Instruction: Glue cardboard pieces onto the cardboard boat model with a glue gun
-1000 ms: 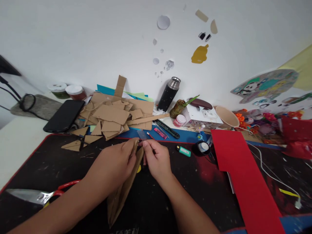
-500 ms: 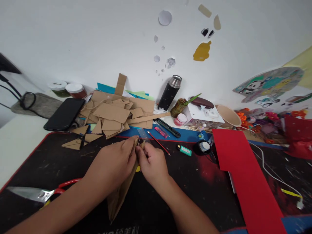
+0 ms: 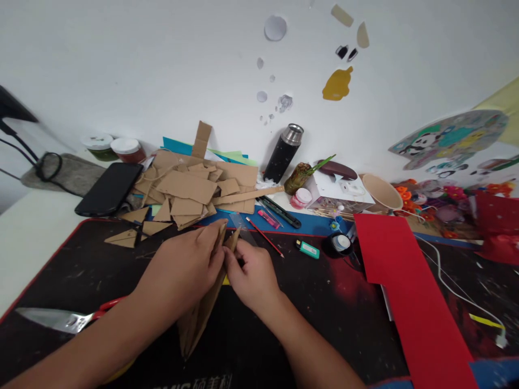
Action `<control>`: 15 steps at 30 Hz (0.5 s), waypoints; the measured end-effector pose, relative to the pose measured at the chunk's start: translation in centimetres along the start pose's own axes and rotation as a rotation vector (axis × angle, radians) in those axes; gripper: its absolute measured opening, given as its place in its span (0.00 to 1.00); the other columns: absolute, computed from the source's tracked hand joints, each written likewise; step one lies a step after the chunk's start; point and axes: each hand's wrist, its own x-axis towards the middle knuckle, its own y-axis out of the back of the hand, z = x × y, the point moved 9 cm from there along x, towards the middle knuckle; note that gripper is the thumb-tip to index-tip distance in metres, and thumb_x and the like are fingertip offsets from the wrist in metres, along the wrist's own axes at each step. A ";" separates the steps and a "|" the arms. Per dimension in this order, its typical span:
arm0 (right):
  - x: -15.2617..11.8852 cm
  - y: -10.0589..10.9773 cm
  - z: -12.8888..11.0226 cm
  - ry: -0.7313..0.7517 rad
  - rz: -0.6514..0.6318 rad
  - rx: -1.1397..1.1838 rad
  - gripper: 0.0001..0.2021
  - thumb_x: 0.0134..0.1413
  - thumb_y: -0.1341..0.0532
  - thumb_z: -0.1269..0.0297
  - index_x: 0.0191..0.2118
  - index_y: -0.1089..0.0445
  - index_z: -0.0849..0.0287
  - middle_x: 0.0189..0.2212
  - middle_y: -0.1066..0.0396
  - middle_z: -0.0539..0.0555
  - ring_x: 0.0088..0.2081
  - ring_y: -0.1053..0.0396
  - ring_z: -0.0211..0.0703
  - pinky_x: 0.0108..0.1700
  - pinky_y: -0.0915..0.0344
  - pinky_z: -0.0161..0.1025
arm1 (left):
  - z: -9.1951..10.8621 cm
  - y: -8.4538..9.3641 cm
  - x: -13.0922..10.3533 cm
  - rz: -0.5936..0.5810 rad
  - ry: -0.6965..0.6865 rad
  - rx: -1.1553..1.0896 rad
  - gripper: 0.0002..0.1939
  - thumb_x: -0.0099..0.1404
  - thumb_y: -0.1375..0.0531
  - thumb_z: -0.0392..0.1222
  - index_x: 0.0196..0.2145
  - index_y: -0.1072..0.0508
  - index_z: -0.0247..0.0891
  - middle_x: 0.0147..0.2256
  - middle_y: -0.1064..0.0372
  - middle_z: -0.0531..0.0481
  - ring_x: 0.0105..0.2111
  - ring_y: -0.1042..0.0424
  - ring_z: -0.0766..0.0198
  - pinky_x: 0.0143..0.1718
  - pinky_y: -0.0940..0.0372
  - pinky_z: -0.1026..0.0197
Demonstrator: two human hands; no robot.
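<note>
In the head view, a black mat (image 3: 259, 324) is covering the lower frame under a white wall (image 3: 182, 65). Cardboard scraps (image 3: 188, 189) are edging its top left; bare mat is lying open lower centre, left of the red sheet (image 3: 409, 292). At centre, the left hand (image 3: 182, 265) is gripping the folded cardboard (image 3: 198, 324) between thumb and fingers; the right hand (image 3: 253, 270) is pinching its upper edge.

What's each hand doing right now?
Left hand: closed on the folded cardboard.
Right hand: fingers pinched at its upper edge; exact grip hidden.
</note>
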 end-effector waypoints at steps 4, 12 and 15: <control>-0.2 -0.3 0.0 -0.011 -0.003 0.002 0.17 0.70 0.43 0.58 0.27 0.39 0.54 0.20 0.36 0.47 0.23 0.38 0.39 0.29 0.46 0.35 | 0.6 0.0 -0.2 0.010 -0.033 0.013 0.18 0.70 0.47 0.36 0.51 0.22 0.32 0.34 0.17 0.39 0.32 0.17 0.47 0.33 0.27 0.52; -0.3 -0.6 -0.1 0.044 0.029 -0.050 0.15 0.70 0.44 0.61 0.28 0.38 0.54 0.22 0.31 0.50 0.24 0.34 0.40 0.30 0.45 0.36 | 0.0 -1.0 0.2 -0.075 0.014 -0.039 0.18 0.71 0.48 0.38 0.50 0.22 0.34 0.36 0.17 0.40 0.34 0.16 0.48 0.36 0.27 0.53; -0.2 -0.6 0.0 0.052 0.047 -0.098 0.14 0.69 0.43 0.63 0.28 0.37 0.54 0.22 0.29 0.50 0.24 0.32 0.41 0.30 0.45 0.37 | -0.5 -1.2 0.3 -0.088 0.043 -0.089 0.19 0.71 0.49 0.39 0.52 0.23 0.36 0.38 0.16 0.41 0.36 0.16 0.48 0.37 0.27 0.52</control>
